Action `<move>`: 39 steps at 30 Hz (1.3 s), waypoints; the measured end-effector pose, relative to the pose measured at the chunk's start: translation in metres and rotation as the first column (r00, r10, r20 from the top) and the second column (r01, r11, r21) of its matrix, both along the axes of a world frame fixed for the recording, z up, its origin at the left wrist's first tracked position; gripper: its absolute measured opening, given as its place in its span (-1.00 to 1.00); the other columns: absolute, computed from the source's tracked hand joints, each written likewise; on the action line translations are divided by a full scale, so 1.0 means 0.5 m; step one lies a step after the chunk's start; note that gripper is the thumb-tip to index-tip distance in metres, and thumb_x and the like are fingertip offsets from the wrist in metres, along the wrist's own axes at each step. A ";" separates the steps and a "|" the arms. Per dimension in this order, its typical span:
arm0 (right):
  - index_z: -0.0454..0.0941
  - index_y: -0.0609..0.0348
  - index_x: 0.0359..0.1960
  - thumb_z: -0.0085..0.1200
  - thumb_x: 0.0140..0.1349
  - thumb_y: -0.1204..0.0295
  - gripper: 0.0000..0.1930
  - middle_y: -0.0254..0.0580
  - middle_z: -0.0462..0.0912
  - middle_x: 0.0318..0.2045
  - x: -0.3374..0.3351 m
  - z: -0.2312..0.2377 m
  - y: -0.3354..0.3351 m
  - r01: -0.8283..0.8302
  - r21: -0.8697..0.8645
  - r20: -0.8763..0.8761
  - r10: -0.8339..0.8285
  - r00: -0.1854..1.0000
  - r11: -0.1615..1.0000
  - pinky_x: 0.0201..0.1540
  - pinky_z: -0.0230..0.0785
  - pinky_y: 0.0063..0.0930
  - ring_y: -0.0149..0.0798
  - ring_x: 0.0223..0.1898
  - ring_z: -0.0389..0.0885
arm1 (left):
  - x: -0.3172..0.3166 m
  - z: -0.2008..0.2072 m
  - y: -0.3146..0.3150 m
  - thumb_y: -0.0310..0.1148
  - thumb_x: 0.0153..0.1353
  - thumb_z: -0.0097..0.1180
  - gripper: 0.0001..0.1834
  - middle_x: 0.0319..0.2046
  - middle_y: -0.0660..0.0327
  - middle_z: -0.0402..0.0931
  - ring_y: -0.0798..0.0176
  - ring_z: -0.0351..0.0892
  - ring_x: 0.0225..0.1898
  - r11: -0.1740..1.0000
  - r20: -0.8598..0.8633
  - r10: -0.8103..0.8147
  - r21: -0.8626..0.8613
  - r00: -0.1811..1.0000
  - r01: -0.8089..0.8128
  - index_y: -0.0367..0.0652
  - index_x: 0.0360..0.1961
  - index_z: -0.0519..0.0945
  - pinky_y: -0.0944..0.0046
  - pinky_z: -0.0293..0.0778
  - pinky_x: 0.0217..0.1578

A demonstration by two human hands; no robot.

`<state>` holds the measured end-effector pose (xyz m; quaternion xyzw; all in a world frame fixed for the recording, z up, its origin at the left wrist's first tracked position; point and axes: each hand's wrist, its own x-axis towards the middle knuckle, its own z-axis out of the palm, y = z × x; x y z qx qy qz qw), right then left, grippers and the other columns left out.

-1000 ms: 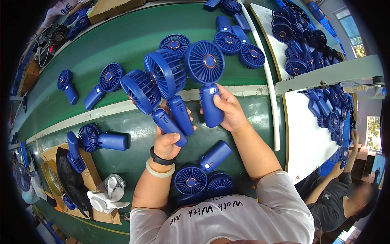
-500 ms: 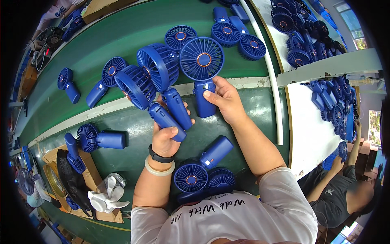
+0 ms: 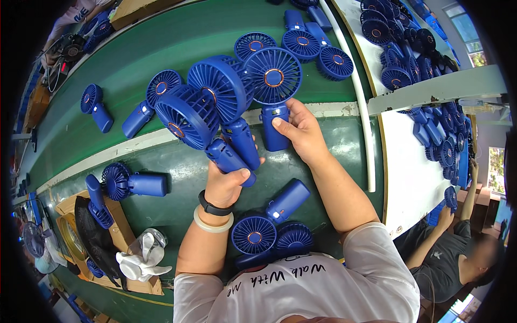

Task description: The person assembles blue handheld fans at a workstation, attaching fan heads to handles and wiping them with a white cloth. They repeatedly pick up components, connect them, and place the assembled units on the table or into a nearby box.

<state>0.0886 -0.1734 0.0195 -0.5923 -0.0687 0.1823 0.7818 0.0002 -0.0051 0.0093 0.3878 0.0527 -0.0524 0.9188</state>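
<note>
My left hand (image 3: 230,182) is wrapped around the handles of two dark blue handheld fans, one fan (image 3: 186,119) lower and nearer, the other fan (image 3: 217,85) just behind it. Their round grilles tilt up and away to the left. In my right hand (image 3: 302,131), a third blue fan (image 3: 273,77) is held upright by its handle, thumb on the front below a small lit display. Its grille overlaps the edge of the middle fan. Close to my body, another fan (image 3: 254,237) lies on the green table (image 3: 188,210), beside a second grille.
Several fans, including one (image 3: 163,85), lie on the green belt (image 3: 129,70) beyond a pale rail. At left, a cardboard box (image 3: 125,237) holds a white fan blade (image 3: 142,264). A white pipe (image 3: 363,113) borders a white table (image 3: 401,161) with piled fans; a co-worker (image 3: 447,258) sits there.
Both fans in my left hand have shifted right and turned, showing more of their grille faces. The right-hand fan has moved slightly. Fans on the far belt have slid to the right.
</note>
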 end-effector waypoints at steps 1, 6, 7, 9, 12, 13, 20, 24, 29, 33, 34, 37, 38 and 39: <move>0.24 0.35 0.13 0.02 0.17 0.58 -0.54 -0.21 0.52 -0.12 0.000 0.001 -0.001 0.001 -0.003 -0.002 -0.001 1.000 1.000 -0.04 0.37 -0.54 -0.44 -0.12 0.50 | 0.000 0.000 -0.001 -0.45 -0.18 0.28 -0.22 0.04 0.02 0.31 0.11 0.39 0.06 1.000 0.000 -0.001 0.006 1.000 0.001 -0.24 0.13 0.22 -0.03 0.47 -0.01; 0.24 0.31 0.13 0.02 0.18 0.58 -0.54 -0.20 0.51 -0.11 0.001 -0.003 -0.003 0.016 0.027 -0.007 -0.016 1.000 1.000 -0.04 0.38 -0.54 -0.44 -0.12 0.50 | 0.003 0.009 -0.008 -0.45 -0.19 0.31 -0.18 0.07 0.01 0.29 0.10 0.38 0.07 1.000 0.000 0.006 0.012 1.000 -0.006 -0.21 0.15 0.20 -0.04 0.47 -0.01; 0.24 0.31 0.13 0.03 0.18 0.57 -0.54 -0.21 0.51 -0.11 0.001 -0.003 -0.001 0.021 0.039 -0.009 -0.020 1.000 0.999 -0.05 0.38 -0.54 -0.44 -0.12 0.50 | 0.003 0.010 -0.007 -0.45 -0.19 0.31 -0.18 0.08 0.01 0.28 0.10 0.38 0.07 1.000 -0.001 0.000 0.006 1.000 0.000 -0.21 0.16 0.20 -0.04 0.47 -0.01; 0.23 0.27 0.14 0.02 0.18 0.58 -0.53 -0.22 0.51 -0.11 0.003 -0.013 0.002 0.031 0.027 0.012 -0.032 0.999 0.999 -0.04 0.38 -0.53 -0.44 -0.12 0.50 | 0.002 0.004 -0.005 -0.46 -0.19 0.31 -0.17 0.12 0.00 0.24 0.10 0.36 0.08 1.000 -0.001 -0.029 0.012 1.000 0.029 -0.21 0.16 0.18 -0.06 0.47 -0.01; 0.15 0.21 0.20 0.03 0.18 0.57 -0.46 -0.22 0.47 -0.06 0.002 -0.008 0.008 0.006 0.087 -0.022 -0.004 1.000 0.996 -0.01 0.36 -0.50 -0.43 -0.10 0.47 | 0.002 0.012 -0.006 -0.54 -0.19 0.29 -0.25 -0.04 0.10 0.37 0.16 0.45 -0.02 0.999 0.010 -0.035 0.024 0.999 0.035 -0.21 0.11 0.26 0.08 0.46 -0.04; 0.11 0.19 0.23 0.04 0.18 0.56 -0.42 -0.21 0.45 -0.03 -0.001 -0.004 0.011 -0.011 0.120 -0.043 0.016 0.999 0.993 0.00 0.35 -0.49 -0.43 -0.08 0.46 | 0.002 0.015 -0.008 -0.58 -0.19 0.28 -0.29 -0.13 0.16 0.44 0.19 0.49 -0.08 0.999 0.015 -0.029 0.030 0.999 0.028 -0.21 0.08 0.31 0.16 0.46 -0.06; -0.11 0.23 0.31 0.41 -0.20 0.45 0.06 -0.08 0.23 0.20 -0.055 -0.016 0.016 -0.430 -0.085 0.287 0.435 0.853 0.899 0.22 0.17 -0.25 -0.17 0.20 0.28 | 0.005 0.009 -0.021 -0.45 -0.18 0.35 -0.40 -0.07 0.13 0.46 0.18 0.41 0.00 0.599 0.420 -0.298 0.782 0.857 -0.175 -0.23 -0.03 0.45 0.14 0.30 0.06; 0.03 0.25 0.27 0.45 -0.29 0.33 0.05 0.00 0.33 0.12 -0.065 0.009 0.026 -0.202 0.273 -0.023 0.216 0.976 0.941 0.18 0.24 -0.23 -0.15 0.16 0.34 | 0.001 -0.002 -0.022 -0.19 -0.18 0.43 -0.03 0.17 0.06 0.20 0.10 0.16 0.23 0.765 0.325 -0.275 0.644 0.905 0.001 -0.23 0.23 0.15 0.06 0.15 0.19; 0.04 0.26 0.26 0.19 -0.18 -0.22 0.08 0.10 0.33 0.12 -0.034 0.021 0.017 -0.192 0.594 -0.152 0.344 0.927 0.781 0.00 0.42 -0.08 0.06 0.03 0.47 | 0.017 -0.017 -0.019 -0.04 -0.15 0.41 0.26 0.35 0.06 -0.27 0.02 -0.16 0.36 0.910 0.446 -0.054 0.391 0.894 -0.140 -0.21 0.36 -0.26 -0.07 0.09 0.22; -0.02 0.24 0.29 0.11 -0.14 -0.31 0.11 0.25 0.24 0.15 -0.019 -0.006 0.010 -0.171 0.866 -0.131 0.542 0.830 0.470 -0.03 0.42 0.06 0.22 0.04 0.42 | 0.015 -0.024 -0.016 -0.12 -0.11 0.40 0.17 0.34 0.06 -0.20 0.04 -0.11 0.36 0.915 0.391 -0.140 0.403 0.910 -0.033 -0.21 0.36 -0.14 -0.06 0.15 0.19; -0.04 0.23 0.30 0.15 -0.15 -0.29 0.12 0.29 0.21 0.15 -0.017 -0.008 0.010 -0.162 0.905 -0.117 0.595 0.795 0.395 -0.03 0.42 0.09 0.23 0.05 0.41 | 0.015 -0.021 -0.017 -0.13 -0.11 0.40 0.15 0.33 0.05 -0.16 0.04 -0.09 0.35 0.916 0.386 -0.136 0.400 0.912 -0.033 -0.21 0.36 -0.13 -0.06 0.16 0.18; -0.06 0.28 0.30 -0.06 -0.06 -0.35 0.09 0.32 0.19 0.16 -0.019 -0.006 0.010 -0.171 0.905 -0.107 0.599 0.794 0.388 -0.06 0.44 0.06 0.25 0.04 0.41 | 0.014 -0.010 -0.018 -0.18 -0.10 0.41 0.12 0.30 0.05 -0.05 0.04 -0.03 0.34 0.921 0.373 -0.129 0.389 0.919 -0.028 -0.21 0.35 -0.09 -0.04 0.20 0.16; -0.06 0.29 0.31 -0.15 -0.04 -0.39 0.09 0.33 0.18 0.17 -0.020 -0.008 0.012 -0.177 0.906 -0.099 0.600 0.794 0.384 -0.06 0.45 0.05 0.24 0.03 0.42 | 0.014 -0.009 -0.018 -0.19 -0.10 0.41 0.12 0.29 0.05 -0.01 0.04 -0.01 0.33 0.923 0.368 -0.129 0.384 0.921 -0.024 -0.21 0.35 -0.09 -0.03 0.21 0.16; -0.05 0.30 0.31 -0.18 -0.04 -0.40 0.09 0.33 0.18 0.17 -0.019 -0.009 0.013 -0.178 0.916 -0.090 0.617 0.782 0.360 -0.06 0.45 0.04 0.24 0.03 0.42 | 0.014 -0.009 -0.017 -0.21 -0.10 0.41 0.11 0.28 0.05 0.02 0.05 0.01 0.32 0.925 0.363 -0.128 0.379 0.923 -0.020 -0.22 0.35 -0.09 -0.02 0.22 0.15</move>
